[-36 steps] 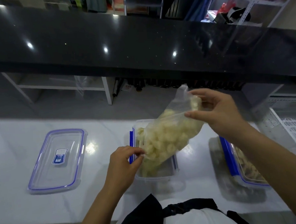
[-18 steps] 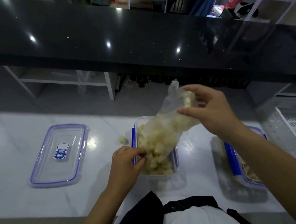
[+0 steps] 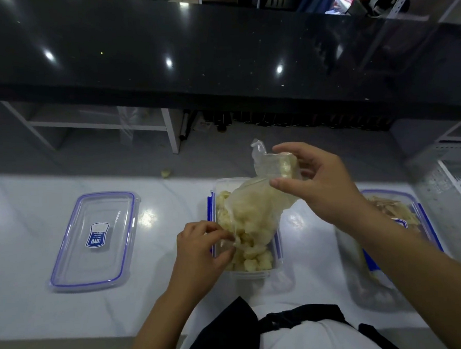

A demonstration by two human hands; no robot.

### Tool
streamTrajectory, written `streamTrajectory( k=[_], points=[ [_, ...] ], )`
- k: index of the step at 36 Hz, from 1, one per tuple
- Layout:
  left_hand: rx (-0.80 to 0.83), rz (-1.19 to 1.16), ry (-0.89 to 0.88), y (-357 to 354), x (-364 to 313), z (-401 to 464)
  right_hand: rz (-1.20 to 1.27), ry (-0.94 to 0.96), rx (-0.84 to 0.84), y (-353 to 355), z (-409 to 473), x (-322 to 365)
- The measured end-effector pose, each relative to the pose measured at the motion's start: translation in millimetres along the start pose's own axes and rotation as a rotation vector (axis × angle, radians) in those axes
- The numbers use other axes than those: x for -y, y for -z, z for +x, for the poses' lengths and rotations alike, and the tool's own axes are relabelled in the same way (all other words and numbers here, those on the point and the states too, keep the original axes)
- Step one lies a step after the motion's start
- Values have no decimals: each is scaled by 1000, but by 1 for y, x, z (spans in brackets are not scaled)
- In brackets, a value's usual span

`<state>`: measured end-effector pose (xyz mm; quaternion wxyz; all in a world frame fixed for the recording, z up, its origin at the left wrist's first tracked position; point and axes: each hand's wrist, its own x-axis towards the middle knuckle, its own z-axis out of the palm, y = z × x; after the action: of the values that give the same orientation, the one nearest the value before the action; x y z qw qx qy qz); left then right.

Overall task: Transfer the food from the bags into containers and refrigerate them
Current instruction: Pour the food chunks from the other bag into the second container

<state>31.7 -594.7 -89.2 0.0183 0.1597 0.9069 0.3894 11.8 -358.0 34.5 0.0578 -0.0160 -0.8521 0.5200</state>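
Note:
A clear plastic bag (image 3: 255, 205) of pale yellow food chunks hangs tilted over an open clear container (image 3: 221, 182) with blue clips, mouth down. Pale chunks (image 3: 252, 261) lie piled in the container's near end. My right hand (image 3: 318, 185) pinches the bag's upper closed end, raised above the container. My left hand (image 3: 198, 250) grips the bag's lower open edge at the container's left rim. Much of the container is hidden behind the bag and my hands.
The container's loose lid (image 3: 94, 240), clear with a blue seal, lies flat on the white counter (image 3: 30, 305) at the left. A second container (image 3: 402, 218) with brownish food stands at the right, partly behind my right forearm. One stray chunk (image 3: 166, 173) lies near the counter's far edge. A black raised ledge (image 3: 217, 55) runs behind.
The bag has emptied much of its content into the container and looks slacker. My right hand has lifted its end higher. A chunk has landed on the counter beyond the container.

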Motion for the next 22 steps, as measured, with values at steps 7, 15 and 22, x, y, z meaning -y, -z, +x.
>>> streamTrajectory(
  k=[7,15,22],
  points=[
    [-123,-214,130,34,26,34,29,-55,-83,10,-3,-19],
    [-24,117,362,50,83,128,94,-123,-162,21,-8,-32],
    [6,250,319,45,101,152,149,-133,-196,21,-17,-44]
  ],
)
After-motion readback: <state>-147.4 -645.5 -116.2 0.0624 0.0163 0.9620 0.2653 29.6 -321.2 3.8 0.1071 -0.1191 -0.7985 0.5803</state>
